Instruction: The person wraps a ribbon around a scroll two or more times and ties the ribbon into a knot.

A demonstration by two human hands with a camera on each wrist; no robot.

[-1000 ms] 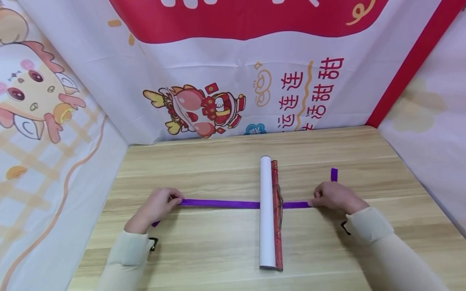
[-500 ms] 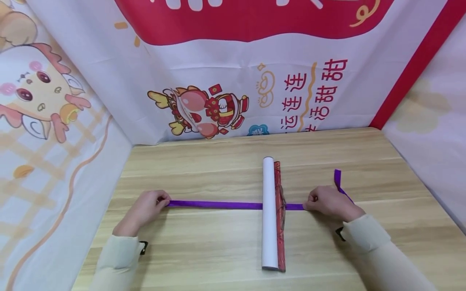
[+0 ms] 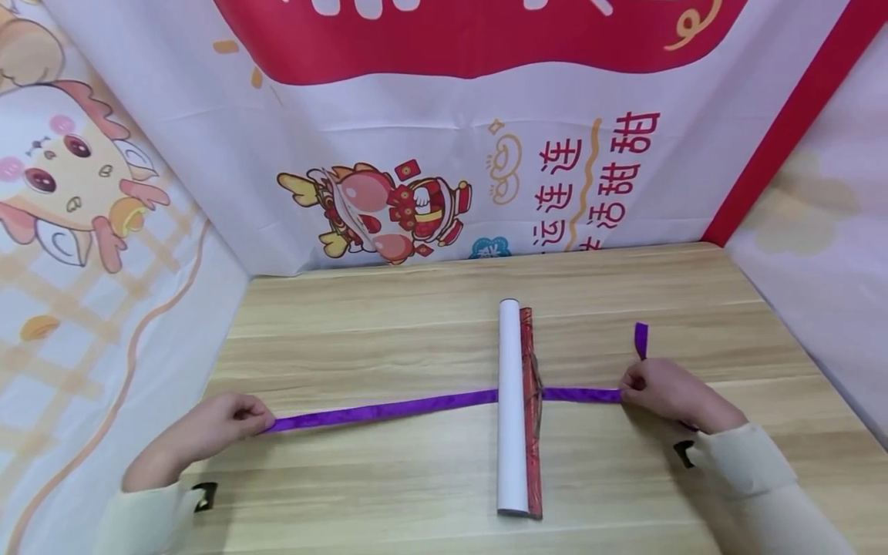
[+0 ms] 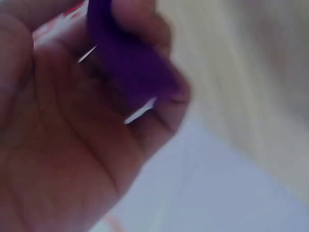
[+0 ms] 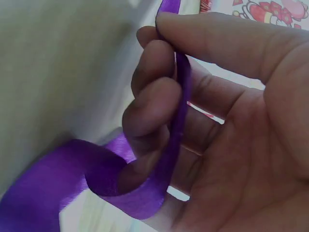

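A purple ribbon (image 3: 388, 410) stretches across the table, passing under a white paper roll (image 3: 512, 416) and a red patterned strip (image 3: 533, 462) beside it. My left hand (image 3: 215, 428) pinches the ribbon's left end between thumb and fingers; its short end lies over the fingers in the left wrist view. My right hand (image 3: 669, 389) pinches the ribbon right of the roll. In the right wrist view the ribbon's tail (image 5: 53, 179) runs down past the curled fingers and loops away. Behind the right hand, part of that tail sticks up.
The wood-grain table (image 3: 375, 324) meets a white printed cloth (image 3: 430, 100) at the back. Printed cloths also stand at the left and right sides. A thin brown cord (image 3: 538, 393) lies along the red strip.
My left hand has moved left and nearer, slanting the ribbon. My right hand first slid slightly left, then moved right, away from the roll. The roll stays about where it was.
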